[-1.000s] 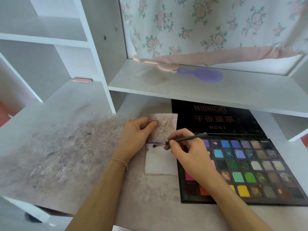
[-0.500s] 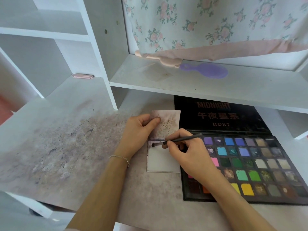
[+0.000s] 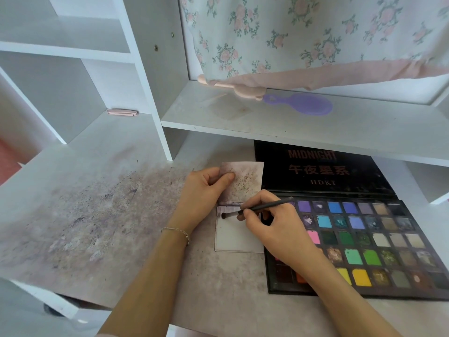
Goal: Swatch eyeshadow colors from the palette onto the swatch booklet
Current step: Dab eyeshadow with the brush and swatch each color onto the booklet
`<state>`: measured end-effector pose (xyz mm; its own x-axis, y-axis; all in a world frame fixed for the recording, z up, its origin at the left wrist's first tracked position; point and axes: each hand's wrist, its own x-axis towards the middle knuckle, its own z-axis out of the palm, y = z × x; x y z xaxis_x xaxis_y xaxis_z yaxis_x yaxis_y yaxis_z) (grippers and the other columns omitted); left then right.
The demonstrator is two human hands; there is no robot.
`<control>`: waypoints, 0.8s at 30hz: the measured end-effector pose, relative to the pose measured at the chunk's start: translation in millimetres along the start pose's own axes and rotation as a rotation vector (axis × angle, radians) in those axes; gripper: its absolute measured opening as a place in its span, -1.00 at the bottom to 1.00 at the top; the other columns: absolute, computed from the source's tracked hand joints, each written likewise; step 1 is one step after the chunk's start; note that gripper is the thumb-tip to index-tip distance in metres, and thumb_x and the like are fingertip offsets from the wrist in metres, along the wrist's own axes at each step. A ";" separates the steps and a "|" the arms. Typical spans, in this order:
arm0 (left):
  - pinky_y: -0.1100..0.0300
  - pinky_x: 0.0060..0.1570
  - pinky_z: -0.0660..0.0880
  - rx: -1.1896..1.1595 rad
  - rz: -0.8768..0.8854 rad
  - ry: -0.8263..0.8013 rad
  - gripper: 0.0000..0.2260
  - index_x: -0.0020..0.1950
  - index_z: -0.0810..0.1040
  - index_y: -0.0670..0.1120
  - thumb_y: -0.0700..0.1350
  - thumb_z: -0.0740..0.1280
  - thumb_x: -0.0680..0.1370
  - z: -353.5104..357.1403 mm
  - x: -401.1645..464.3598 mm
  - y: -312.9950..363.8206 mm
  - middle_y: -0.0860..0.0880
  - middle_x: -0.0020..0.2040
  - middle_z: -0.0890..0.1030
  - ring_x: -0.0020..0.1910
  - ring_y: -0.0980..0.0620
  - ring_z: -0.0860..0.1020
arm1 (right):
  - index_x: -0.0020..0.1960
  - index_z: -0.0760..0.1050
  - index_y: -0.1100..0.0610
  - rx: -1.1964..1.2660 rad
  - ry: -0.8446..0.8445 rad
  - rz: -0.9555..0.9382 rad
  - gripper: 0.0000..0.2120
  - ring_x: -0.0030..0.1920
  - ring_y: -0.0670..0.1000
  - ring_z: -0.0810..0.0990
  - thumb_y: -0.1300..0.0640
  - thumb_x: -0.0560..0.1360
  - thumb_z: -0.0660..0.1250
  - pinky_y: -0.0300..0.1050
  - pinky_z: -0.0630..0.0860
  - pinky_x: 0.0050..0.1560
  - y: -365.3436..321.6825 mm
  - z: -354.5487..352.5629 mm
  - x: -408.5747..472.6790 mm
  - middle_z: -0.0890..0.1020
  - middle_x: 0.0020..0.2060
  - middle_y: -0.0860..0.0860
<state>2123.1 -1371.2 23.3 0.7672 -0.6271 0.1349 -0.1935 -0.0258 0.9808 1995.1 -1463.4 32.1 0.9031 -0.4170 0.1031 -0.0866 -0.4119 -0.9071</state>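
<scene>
The swatch booklet (image 3: 233, 239) lies open on the stained desk, its upper page speckled with pigment and its lower page mostly white. My left hand (image 3: 204, 193) pinches the upper page's left edge, thumb on top. My right hand (image 3: 274, 224) grips a thin dark eyeshadow brush (image 3: 262, 207); the brush tip touches the top left of the lower page. The open black eyeshadow palette (image 3: 364, 239), with several rows of coloured pans, lies just right of the booklet, its lid propped back. My right wrist covers the palette's left pans.
A white shelf (image 3: 291, 132) overhangs the palette's lid. On it lie a purple hairbrush (image 3: 301, 103) and a pink item under a floral cloth (image 3: 315, 40). A pink clip (image 3: 121, 112) sits at the back left. The desk (image 3: 85, 215) is smeared with pigment.
The brush tip has shifted slightly left and down across the top of the lower page. My left hand keeps its hold on the upper page. The view has drifted a little.
</scene>
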 end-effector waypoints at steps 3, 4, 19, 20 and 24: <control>0.29 -0.21 0.56 -0.010 -0.005 0.008 -0.88 -0.15 0.63 -0.06 -0.20 0.31 0.51 0.3 0.7 -0.3 0.06 -0.23 0.68 -0.21 0.11 0.64 | -0.20 0.46 -0.05 -0.012 0.008 0.007 -0.84 -0.24 -0.16 0.55 0.20 0.46 0.29 -0.38 0.45 -0.28 0.9 0.3 0.8 0.65 -0.26 -0.05; 0.30 -0.21 0.55 -0.012 -0.005 0.008 -0.88 -0.16 0.63 -0.06 -0.20 0.31 0.51 0.3 0.7 -0.3 0.06 -0.23 0.68 -0.22 0.11 0.64 | -0.19 0.46 -0.04 -0.010 0.009 0.008 -0.85 -0.24 -0.16 0.55 0.20 0.46 0.29 -0.38 0.45 -0.28 0.8 0.3 0.8 0.65 -0.26 -0.05; 0.35 -0.27 0.52 -0.010 0.003 0.004 -0.87 -0.16 0.63 -0.03 -0.20 0.32 0.51 0.3 0.8 -0.3 0.13 -0.29 0.67 -0.25 0.16 0.63 | -0.20 0.45 -0.06 -0.023 0.004 -0.001 -0.83 -0.20 -0.16 0.55 0.21 0.46 0.29 -0.37 0.48 -0.23 -0.2 -0.1 1.0 0.64 -0.26 -0.06; 0.35 -0.26 0.52 -0.013 0.003 0.005 -0.87 -0.16 0.63 -0.02 -0.20 0.32 0.51 0.3 0.8 -0.3 0.13 -0.28 0.67 -0.24 0.15 0.64 | -0.21 0.44 -0.06 -0.024 0.007 -0.002 -0.82 -0.20 -0.16 0.56 0.21 0.46 0.29 -0.37 0.48 -0.23 -0.2 0.0 1.1 0.64 -0.26 -0.06; 0.32 -0.25 0.54 -0.011 0.003 0.001 -0.87 -0.16 0.63 -0.02 -0.19 0.32 0.51 0.2 1.0 -0.1 0.11 -0.27 0.67 -0.23 0.13 0.64 | -0.21 0.45 -0.05 -0.005 -0.002 0.002 -0.83 -0.22 -0.17 0.55 0.22 0.45 0.30 -0.37 0.48 -0.23 -0.3 -0.3 0.1 0.64 -0.27 -0.06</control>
<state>2123.7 -1372.0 23.3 0.7671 -0.6265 0.1379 -0.1888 -0.0152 0.9819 1995.1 -1463.6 32.5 0.9039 -0.4158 0.1002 -0.0906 -0.4151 -0.9052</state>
